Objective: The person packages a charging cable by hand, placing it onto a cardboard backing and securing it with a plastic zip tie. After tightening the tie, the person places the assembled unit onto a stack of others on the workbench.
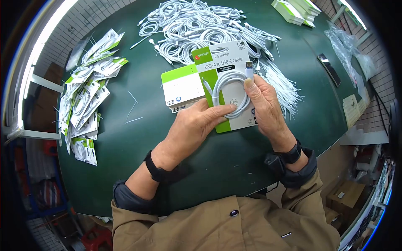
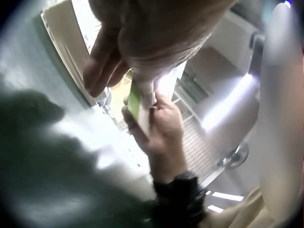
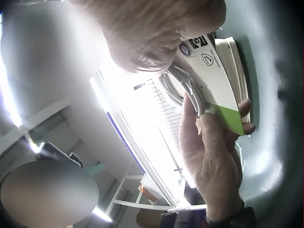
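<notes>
In the head view both hands hold a white and green packaging card [image 1: 226, 54] printed "USB-A to USB-C cable". A coiled white USB cable [image 1: 217, 88] lies against its front, with its USB-A plug [image 1: 249, 72] at the card's right edge. My left hand [image 1: 188, 127] grips the lower left side, its thumb over the coil. The right hand [image 1: 268, 106] holds the right edge with its thumb on the plug's lower end and its fingers behind. In the right wrist view the left hand [image 3: 216, 159] pinches the card's green end beside the coil.
Behind the card lies a stack of similar cards [image 1: 182, 85]. A big heap of white cables [image 1: 188, 31] covers the table's far side. Carded cables [image 1: 86, 96] pile up at the left, near loose white ties [image 1: 134, 120]. A phone [image 1: 329, 70] and plastic bags [image 1: 345, 48] lie right.
</notes>
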Action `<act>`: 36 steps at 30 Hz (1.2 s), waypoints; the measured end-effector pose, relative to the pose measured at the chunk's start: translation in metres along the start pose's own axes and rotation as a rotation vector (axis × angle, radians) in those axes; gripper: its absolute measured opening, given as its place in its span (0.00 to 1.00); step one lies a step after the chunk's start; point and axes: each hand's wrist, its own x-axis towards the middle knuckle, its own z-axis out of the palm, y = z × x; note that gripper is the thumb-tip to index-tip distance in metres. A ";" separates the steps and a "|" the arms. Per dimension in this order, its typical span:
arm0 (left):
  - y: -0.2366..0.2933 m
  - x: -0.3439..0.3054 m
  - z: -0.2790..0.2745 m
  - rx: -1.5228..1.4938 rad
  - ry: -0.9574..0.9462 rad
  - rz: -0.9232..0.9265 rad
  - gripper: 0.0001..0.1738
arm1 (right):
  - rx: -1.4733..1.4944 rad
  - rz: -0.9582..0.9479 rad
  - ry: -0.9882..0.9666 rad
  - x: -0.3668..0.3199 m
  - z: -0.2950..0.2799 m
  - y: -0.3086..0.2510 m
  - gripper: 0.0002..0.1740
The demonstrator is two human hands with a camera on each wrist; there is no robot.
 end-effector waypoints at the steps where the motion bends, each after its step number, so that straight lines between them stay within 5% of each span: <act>1: 0.003 -0.002 -0.002 0.168 -0.042 -0.022 0.23 | -0.012 -0.014 0.016 0.001 0.000 0.002 0.24; 5: 0.017 -0.011 -0.006 0.627 -0.011 0.067 0.25 | -0.037 -0.051 0.065 0.001 0.007 0.004 0.24; 12: 0.020 0.005 0.000 0.670 0.190 0.383 0.20 | 0.023 0.032 0.035 -0.003 0.006 0.009 0.23; 23: 0.014 -0.002 0.022 0.456 0.243 0.268 0.15 | 0.231 0.075 0.153 -0.006 0.029 0.010 0.19; 30: 0.015 -0.001 0.019 0.113 0.211 0.189 0.17 | -0.159 -0.069 0.100 -0.004 0.018 0.013 0.20; 33: 0.031 0.004 0.003 0.116 0.231 0.137 0.21 | -0.205 -0.093 0.062 -0.005 0.017 0.005 0.20; 36: 0.028 0.015 -0.010 0.516 0.408 0.271 0.24 | -0.157 -0.077 0.024 -0.009 0.020 0.003 0.21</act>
